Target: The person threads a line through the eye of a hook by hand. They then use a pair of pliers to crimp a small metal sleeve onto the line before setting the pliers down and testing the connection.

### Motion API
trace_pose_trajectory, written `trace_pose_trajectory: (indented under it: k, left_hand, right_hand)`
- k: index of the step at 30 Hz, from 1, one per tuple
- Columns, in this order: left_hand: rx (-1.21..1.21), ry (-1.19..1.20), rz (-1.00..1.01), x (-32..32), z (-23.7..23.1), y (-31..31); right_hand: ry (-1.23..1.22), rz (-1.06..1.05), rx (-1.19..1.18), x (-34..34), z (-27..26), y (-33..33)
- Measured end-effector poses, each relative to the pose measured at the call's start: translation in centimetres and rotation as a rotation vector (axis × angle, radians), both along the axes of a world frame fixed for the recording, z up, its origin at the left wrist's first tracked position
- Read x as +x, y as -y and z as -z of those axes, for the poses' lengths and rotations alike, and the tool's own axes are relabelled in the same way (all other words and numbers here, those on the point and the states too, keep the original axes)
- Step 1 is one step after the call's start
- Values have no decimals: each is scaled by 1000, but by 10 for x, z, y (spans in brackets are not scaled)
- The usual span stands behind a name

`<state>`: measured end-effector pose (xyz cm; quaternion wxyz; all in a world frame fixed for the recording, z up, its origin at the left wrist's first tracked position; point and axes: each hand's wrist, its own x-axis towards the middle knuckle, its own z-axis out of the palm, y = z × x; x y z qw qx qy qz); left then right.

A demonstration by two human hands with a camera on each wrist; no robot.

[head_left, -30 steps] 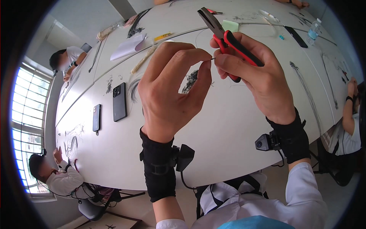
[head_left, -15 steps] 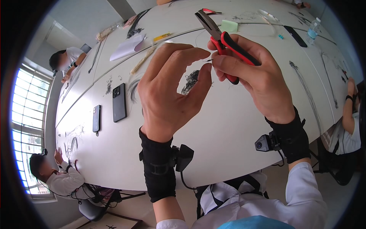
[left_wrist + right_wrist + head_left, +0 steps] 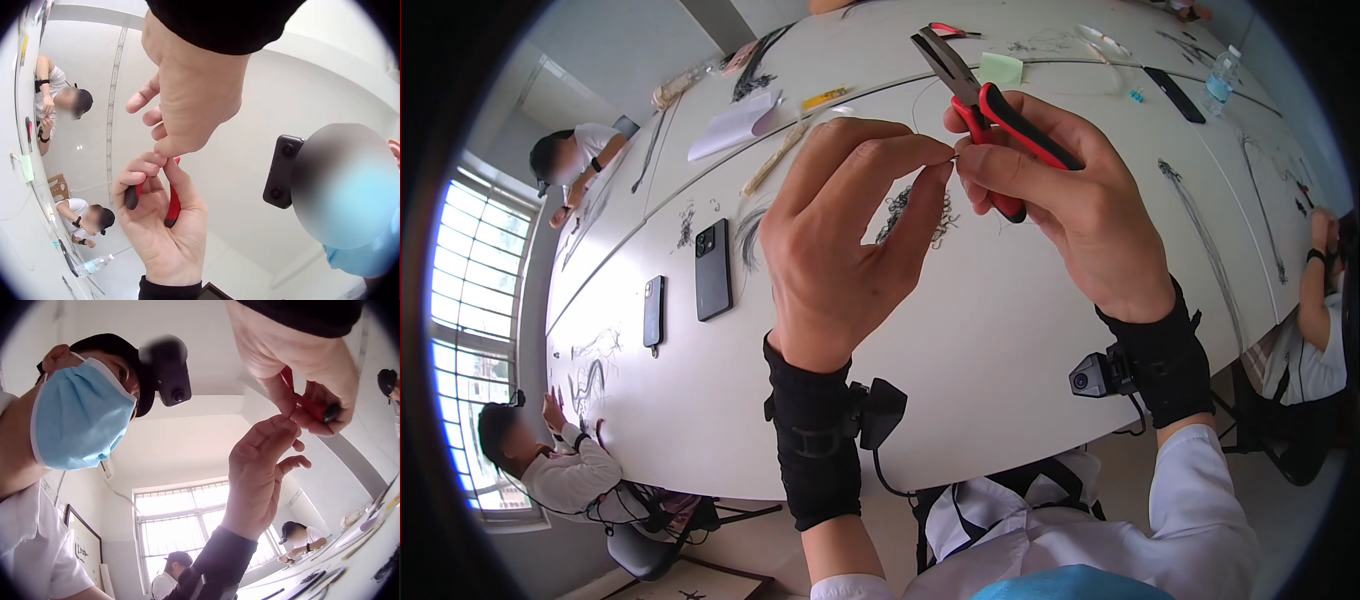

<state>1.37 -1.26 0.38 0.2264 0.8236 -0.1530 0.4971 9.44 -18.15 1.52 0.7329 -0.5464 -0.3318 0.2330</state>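
My right hand (image 3: 1105,225) holds red-and-black pliers (image 3: 1032,130) against the palm, their metal nose pointing up and left. The same hand's thumb and fingertip pinch a short, thin dark piece like wire (image 3: 955,157). From the other side, the thumb and forefinger of my left hand (image 3: 825,235) close on its free end, so the fingertips of both hands nearly meet. Most of the piece is hidden by fingers. In the left wrist view the pliers' handles (image 3: 174,206) lie inside the right hand. Behind the left hand a pile of small dark curled bits (image 3: 897,207) shows on the table.
Two phones (image 3: 714,268) lie left on the white table (image 3: 990,400). Farther back are a paper sheet (image 3: 735,125), a yellow tool (image 3: 826,97), a green note (image 3: 1001,68) and another red-handled tool (image 3: 953,31). Dark strands (image 3: 1200,235) and a bottle (image 3: 1222,82) are right. Other people sit around.
Half a second ago the left thumb and forefinger were spread apart around the dark piece; now they have come together on it again. The right hand and pliers stay nearly in place.
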Motion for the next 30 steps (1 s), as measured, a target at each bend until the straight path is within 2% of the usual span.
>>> trace_pose_trajectory:
  k: [12, 30]
  left_hand:
    - [32, -1, 2, 0, 0, -1]
    - [18, -28, 25, -2, 0, -2]
  right_hand:
    - [-140, -62, -11, 2, -1, 1]
    - [-194, -128, 22, 4, 0, 3]
